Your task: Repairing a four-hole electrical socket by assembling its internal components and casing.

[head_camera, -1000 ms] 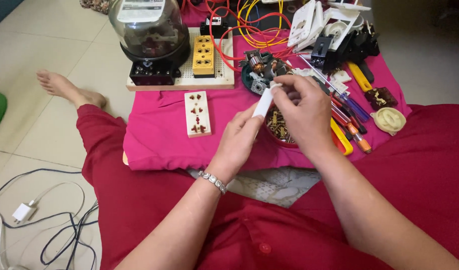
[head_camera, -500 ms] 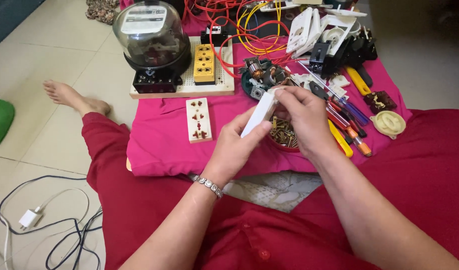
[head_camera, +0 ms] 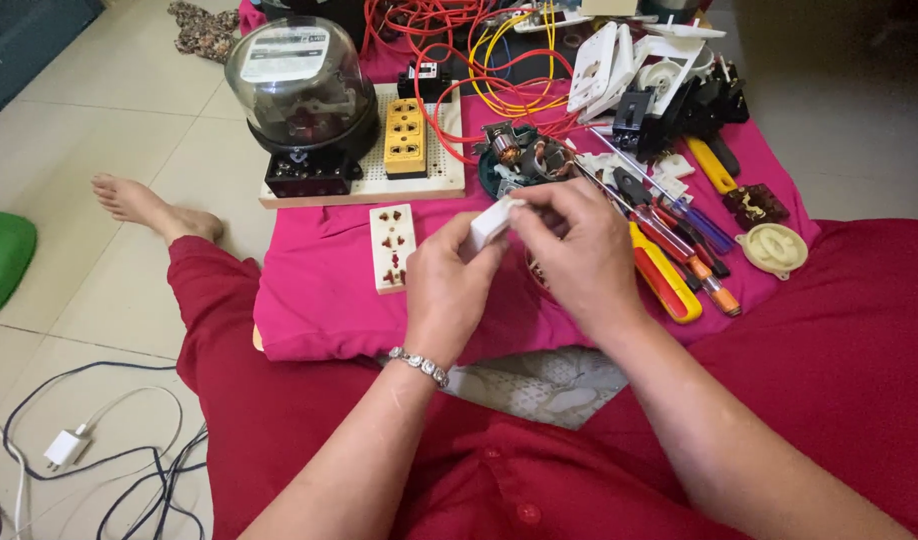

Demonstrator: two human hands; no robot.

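Note:
My left hand [head_camera: 447, 285] grips a small white plastic block [head_camera: 490, 222], held above the pink cloth [head_camera: 319, 300]. My right hand [head_camera: 579, 250] pinches the upper end of the same block with its fingertips. A silver bracelet [head_camera: 419, 365] circles my left wrist. Just left of my hands a cream socket strip [head_camera: 392, 247] lies flat on the cloth. Whatever lies directly under my hands is hidden.
A glass-domed meter [head_camera: 301, 95] and a yellow socket [head_camera: 405, 135] sit on a perforated board. Red and yellow wires [head_camera: 479, 70], white switch parts [head_camera: 619, 65], screwdrivers [head_camera: 669, 250] and a small motor [head_camera: 524, 155] crowd the far cloth. A white charger with cables [head_camera: 69, 445] lies on the floor.
Both hands have drawn slightly toward me with the white block between them, and the block now sits lower and more level. The camera view has tilted down a little.

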